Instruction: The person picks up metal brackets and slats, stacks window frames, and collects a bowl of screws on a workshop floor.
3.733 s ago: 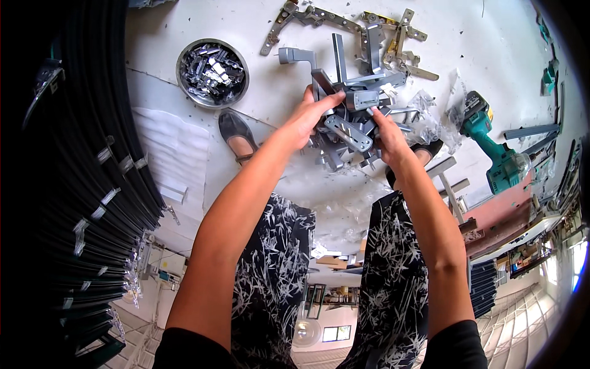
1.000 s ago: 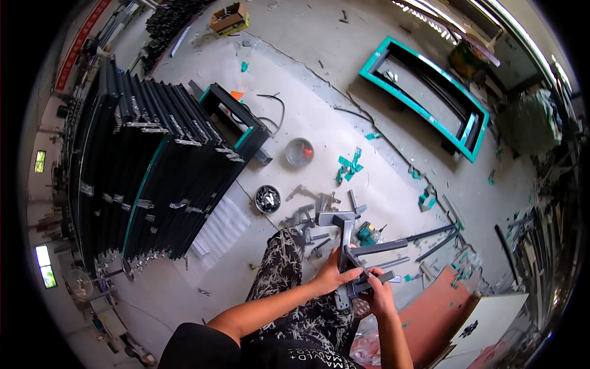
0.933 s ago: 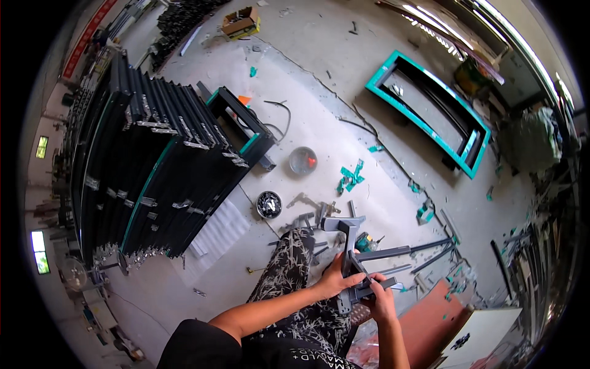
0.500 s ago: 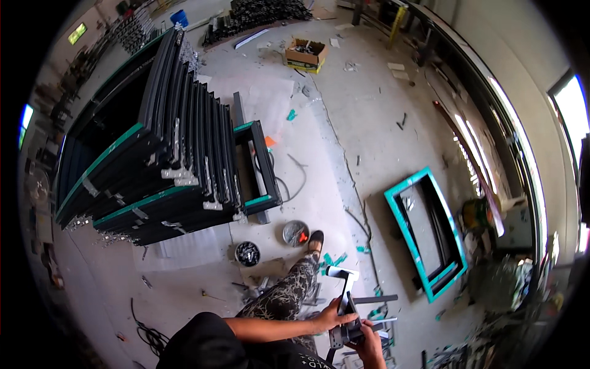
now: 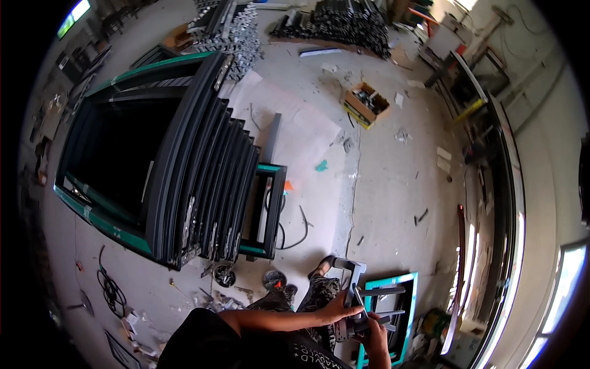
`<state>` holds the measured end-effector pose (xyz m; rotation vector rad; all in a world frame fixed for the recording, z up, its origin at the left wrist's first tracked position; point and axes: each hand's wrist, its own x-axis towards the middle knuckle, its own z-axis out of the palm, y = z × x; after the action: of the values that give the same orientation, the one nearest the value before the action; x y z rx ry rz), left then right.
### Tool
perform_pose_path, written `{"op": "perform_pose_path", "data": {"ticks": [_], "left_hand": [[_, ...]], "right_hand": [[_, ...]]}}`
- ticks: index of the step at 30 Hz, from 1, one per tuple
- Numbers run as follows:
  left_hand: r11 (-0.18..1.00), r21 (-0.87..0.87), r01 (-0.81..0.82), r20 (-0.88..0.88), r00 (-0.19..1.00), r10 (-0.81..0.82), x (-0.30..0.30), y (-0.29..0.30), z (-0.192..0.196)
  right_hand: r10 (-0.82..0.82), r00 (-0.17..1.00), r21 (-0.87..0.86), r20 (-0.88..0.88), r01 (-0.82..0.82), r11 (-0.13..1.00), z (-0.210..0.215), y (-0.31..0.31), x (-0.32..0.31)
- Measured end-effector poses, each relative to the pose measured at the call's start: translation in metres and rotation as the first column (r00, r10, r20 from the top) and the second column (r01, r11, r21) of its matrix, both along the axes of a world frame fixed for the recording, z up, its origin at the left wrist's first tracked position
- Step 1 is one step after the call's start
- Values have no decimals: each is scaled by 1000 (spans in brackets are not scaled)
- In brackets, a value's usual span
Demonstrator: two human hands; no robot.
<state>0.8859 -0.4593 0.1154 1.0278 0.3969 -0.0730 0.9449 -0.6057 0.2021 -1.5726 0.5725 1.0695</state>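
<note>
Several short grey metal profile pieces (image 5: 386, 291) are bunched in front of me at the lower middle. My left hand (image 5: 337, 307) is closed around them from the left, the thumb lying across the top. Lower on the right, my right hand (image 5: 373, 337) grips the same bunch, its fingers partly hidden. One angled piece (image 5: 353, 267) sticks up beyond my left hand, and other bars point off to the right. Past them on the floor lies a rectangular frame (image 5: 413, 307) with teal tape along its edges, partly covered by the pieces and my right hand.
A large stack of black frames (image 5: 184, 166) stands at left, with a small frame (image 5: 275, 212) leaning at its right end. Two round tubs, one with dark bits (image 5: 225, 276) and one grey (image 5: 270, 280), sit near my feet. Farther off stands an open cardboard box (image 5: 367, 106).
My view has turned and shifted, and my feet have moved. The teal-edged frame now lies close behind the pieces instead of off to the right. Both hands keep hold of the metal pieces.
</note>
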Motion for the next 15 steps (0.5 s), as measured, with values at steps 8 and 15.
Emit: {"op": "perform_pose_path", "data": {"ticks": [8, 15], "left_hand": [[923, -66, -380, -62, 925, 376, 190, 184, 9], [582, -269, -767, -83, 621, 780, 298, 345, 14]], "right_hand": [[614, 773, -53, 160, -614, 787, -32, 198, 253], [812, 582, -44, 41, -811, 584, -13, 438, 400]]}}
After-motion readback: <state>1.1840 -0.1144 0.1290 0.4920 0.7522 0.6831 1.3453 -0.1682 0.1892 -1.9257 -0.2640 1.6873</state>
